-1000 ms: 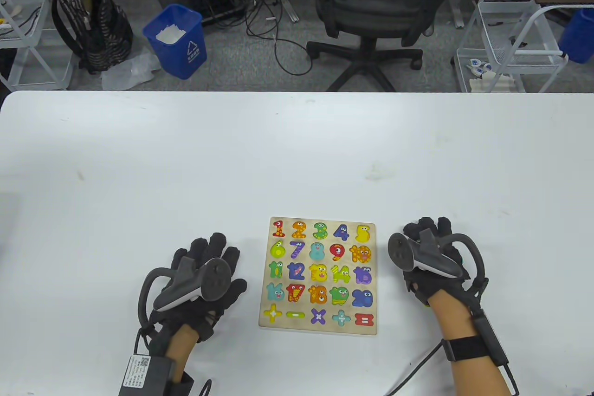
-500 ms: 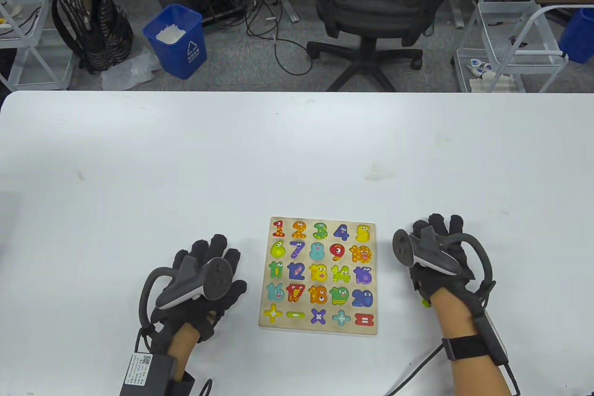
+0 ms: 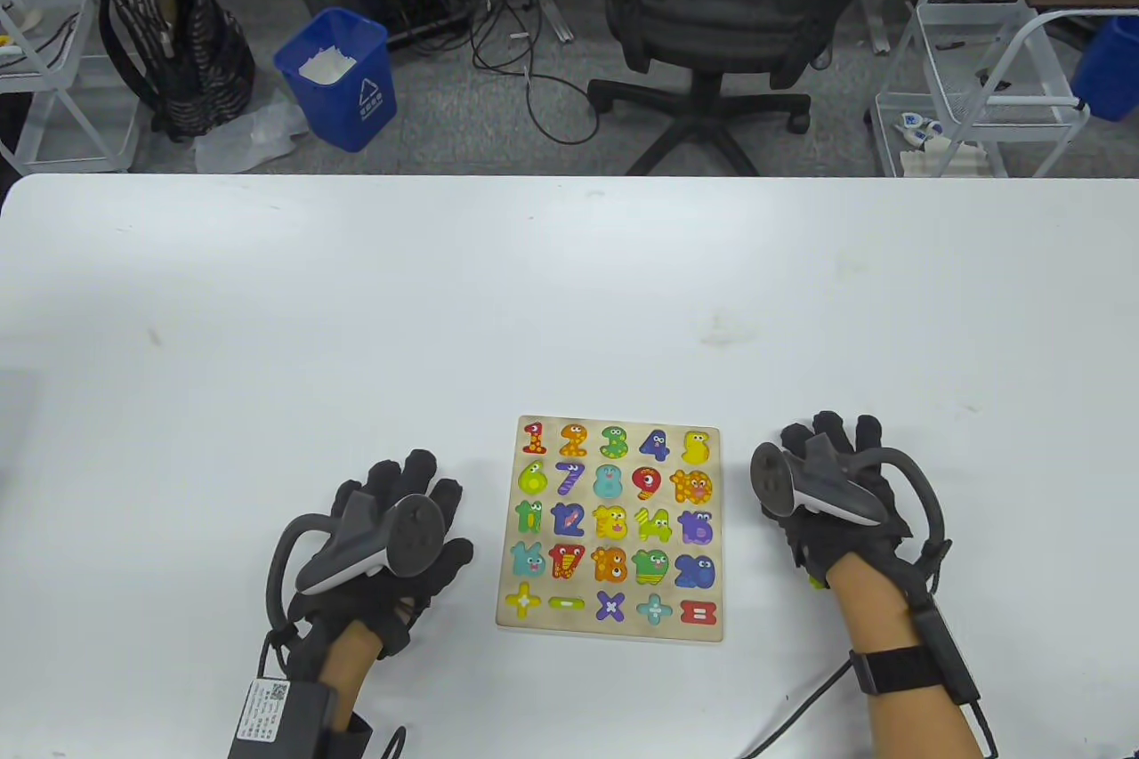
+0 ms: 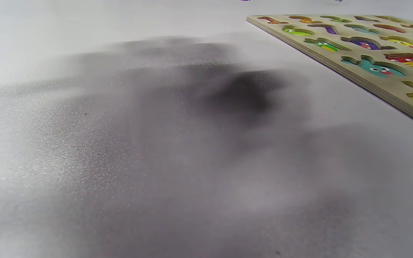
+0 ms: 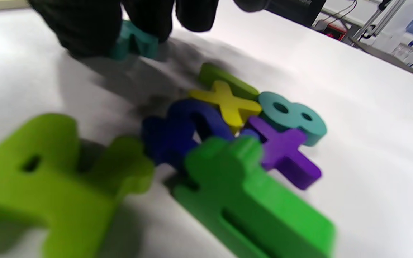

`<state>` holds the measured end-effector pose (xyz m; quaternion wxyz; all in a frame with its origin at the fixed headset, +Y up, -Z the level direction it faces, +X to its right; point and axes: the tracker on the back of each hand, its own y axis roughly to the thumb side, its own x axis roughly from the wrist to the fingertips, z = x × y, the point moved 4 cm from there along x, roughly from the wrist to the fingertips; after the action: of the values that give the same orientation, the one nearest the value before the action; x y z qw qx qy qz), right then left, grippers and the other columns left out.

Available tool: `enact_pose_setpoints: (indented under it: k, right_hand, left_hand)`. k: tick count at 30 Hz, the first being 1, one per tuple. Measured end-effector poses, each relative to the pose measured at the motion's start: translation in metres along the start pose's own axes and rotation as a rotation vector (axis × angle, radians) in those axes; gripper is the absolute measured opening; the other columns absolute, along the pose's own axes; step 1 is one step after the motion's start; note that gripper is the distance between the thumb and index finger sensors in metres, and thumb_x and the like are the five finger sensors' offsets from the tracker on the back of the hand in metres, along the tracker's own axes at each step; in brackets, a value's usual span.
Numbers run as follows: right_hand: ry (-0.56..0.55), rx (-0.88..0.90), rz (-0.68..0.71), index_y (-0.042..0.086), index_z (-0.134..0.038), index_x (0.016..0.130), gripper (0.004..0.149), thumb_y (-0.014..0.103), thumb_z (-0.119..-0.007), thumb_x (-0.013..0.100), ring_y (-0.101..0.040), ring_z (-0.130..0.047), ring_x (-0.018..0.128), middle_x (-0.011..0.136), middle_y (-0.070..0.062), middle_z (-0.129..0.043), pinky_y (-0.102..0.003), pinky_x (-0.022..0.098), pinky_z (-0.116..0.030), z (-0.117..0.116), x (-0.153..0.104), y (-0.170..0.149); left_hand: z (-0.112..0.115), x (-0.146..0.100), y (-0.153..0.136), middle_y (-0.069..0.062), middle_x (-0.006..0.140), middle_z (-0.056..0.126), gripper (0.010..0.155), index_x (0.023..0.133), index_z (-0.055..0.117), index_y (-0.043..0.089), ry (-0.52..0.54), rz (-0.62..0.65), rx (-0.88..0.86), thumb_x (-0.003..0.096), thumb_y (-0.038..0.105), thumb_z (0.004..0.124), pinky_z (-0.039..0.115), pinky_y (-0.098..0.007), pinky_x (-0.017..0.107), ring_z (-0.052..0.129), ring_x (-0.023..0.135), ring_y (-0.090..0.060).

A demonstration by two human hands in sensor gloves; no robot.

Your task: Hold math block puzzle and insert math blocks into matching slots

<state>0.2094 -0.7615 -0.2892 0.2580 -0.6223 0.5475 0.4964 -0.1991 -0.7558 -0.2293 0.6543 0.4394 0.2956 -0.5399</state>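
The wooden math puzzle board (image 3: 614, 423) lies flat on the white table between my hands; its slots show coloured numbers and signs. My left hand (image 3: 405, 519) rests palm down on the table to the left of the board, apart from it and empty. The board's near edge (image 4: 335, 64) shows in the left wrist view. My right hand (image 3: 832, 479) is to the right of the board, over a pile of loose blocks. In the right wrist view its fingers (image 5: 84, 21) pinch a teal block (image 5: 136, 44) just above the table.
Loose blocks lie under my right hand: a light green one (image 5: 48, 179), a green one (image 5: 249, 193), a blue one (image 5: 181, 129), a yellow cross (image 5: 228, 102), a teal 8 (image 5: 292, 116), a purple plus (image 5: 281, 150). An office chair (image 3: 712, 3) stands beyond the table's far edge.
My right hand has shifted slightly right and its fingers have stretched forward over the loose blocks. My left hand and the board have not moved.
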Motion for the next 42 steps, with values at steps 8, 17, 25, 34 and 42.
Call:
enact_pose_setpoints:
  k: [8,17,25,34,42]
  right_hand:
    - [-0.005,0.232,-0.063,0.028,-0.031,0.11,0.059,0.039,-0.059,0.059,-0.043,-0.009,0.107,0.12,-0.003,-0.01,-0.075,0.068,-0.01,-0.003,-0.009,-0.034]
    - [-0.015,0.24,-0.102,0.02,-0.063,0.097,0.071,0.072,-0.06,0.048,-0.046,-0.014,0.108,0.12,-0.008,-0.035,-0.077,0.067,-0.011,-0.009,-0.004,-0.032]
    - [0.039,0.087,-0.057,0.022,-0.048,0.103,0.061,0.057,-0.065,0.056,-0.045,-0.012,0.108,0.12,-0.003,-0.029,-0.076,0.067,-0.011,-0.007,0.003,-0.003]
    - [-0.059,0.107,-0.046,0.024,-0.051,0.105,0.069,0.062,-0.069,0.049,-0.045,-0.02,0.109,0.121,-0.004,-0.033,-0.076,0.069,-0.016,-0.007,0.0,-0.009]
    - [-0.099,0.102,-0.031,0.017,-0.059,0.101,0.061,0.053,-0.071,0.053,-0.045,-0.029,0.11,0.119,-0.007,-0.046,-0.076,0.07,-0.021,-0.002,0.0,-0.001]
  left_hand:
    - [0.001,0.0,0.0,0.009,0.115,-0.009,0.073,0.115,0.019,0.041,-0.013,0.015,-0.041,0.0542,0.074,0.043,0.025,-0.061,0.079,0.013,0.114,-0.036]
    - [0.003,0.002,0.001,0.009,0.115,-0.009,0.073,0.115,0.019,0.041,-0.023,0.017,-0.033,0.0541,0.074,0.043,0.025,-0.061,0.079,0.013,0.114,-0.036]
    - [0.002,0.0,-0.001,0.009,0.112,-0.016,0.074,0.114,0.016,0.04,0.006,0.027,-0.069,0.0542,0.074,0.043,0.023,-0.062,0.079,0.012,0.113,-0.036]
    - [0.002,-0.001,-0.002,0.009,0.113,-0.014,0.074,0.114,0.016,0.04,0.007,0.017,-0.056,0.0543,0.074,0.043,0.023,-0.062,0.079,0.012,0.113,-0.036]
    - [0.002,-0.002,-0.003,0.009,0.113,-0.014,0.074,0.115,0.016,0.04,0.011,0.016,-0.06,0.0544,0.074,0.043,0.023,-0.062,0.079,0.012,0.113,-0.036]
